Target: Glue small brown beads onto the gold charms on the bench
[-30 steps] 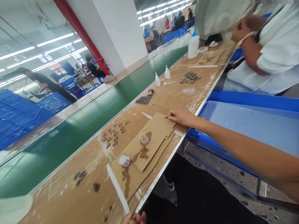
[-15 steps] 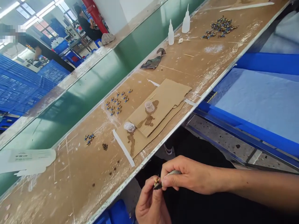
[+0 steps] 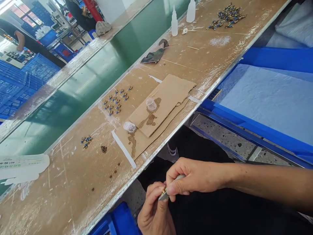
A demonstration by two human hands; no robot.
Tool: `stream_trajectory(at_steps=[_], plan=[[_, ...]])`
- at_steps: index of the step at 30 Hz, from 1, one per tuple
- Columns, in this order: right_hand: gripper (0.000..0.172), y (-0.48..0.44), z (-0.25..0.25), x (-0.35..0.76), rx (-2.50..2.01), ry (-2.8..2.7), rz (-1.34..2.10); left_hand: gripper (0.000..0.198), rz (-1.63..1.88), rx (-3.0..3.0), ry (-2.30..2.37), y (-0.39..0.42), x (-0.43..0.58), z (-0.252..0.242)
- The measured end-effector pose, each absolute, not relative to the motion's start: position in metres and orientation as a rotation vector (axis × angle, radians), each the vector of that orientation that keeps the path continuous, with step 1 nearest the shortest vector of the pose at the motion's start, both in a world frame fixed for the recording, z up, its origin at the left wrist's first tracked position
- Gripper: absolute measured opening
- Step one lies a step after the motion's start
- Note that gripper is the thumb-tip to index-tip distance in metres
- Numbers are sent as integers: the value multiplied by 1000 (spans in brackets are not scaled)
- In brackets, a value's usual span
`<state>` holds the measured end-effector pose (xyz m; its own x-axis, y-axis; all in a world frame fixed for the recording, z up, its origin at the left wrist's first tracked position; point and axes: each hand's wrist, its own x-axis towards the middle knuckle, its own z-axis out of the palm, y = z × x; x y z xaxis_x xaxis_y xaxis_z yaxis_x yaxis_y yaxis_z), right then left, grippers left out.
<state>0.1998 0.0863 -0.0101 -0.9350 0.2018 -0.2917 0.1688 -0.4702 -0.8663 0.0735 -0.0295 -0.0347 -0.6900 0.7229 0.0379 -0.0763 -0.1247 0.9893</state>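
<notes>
Beside the bench (image 3: 73,182), the left hand (image 3: 155,209) pinches a gold piece (image 3: 164,189), apparently mid-work, against a blade (image 3: 163,197) gripped by the right hand (image 3: 193,179); grouped blue-and-gold pieces (image 3: 230,15) lie on the bench, whether finished or waiting unclear.

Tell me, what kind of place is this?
It looks like a factory workshop, probably for small parts. Little blue-and-gold pieces are heaped on a long workbench, and blue plastic crates are stacked beyond the green strip.
</notes>
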Motion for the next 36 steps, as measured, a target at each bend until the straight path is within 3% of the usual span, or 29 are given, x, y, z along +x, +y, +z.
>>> stream_trajectory(at_steps=[36], plan=[[38, 86, -2, 198, -527, -1410, 2714, 16, 1927, 889, 1679, -41, 69, -49]])
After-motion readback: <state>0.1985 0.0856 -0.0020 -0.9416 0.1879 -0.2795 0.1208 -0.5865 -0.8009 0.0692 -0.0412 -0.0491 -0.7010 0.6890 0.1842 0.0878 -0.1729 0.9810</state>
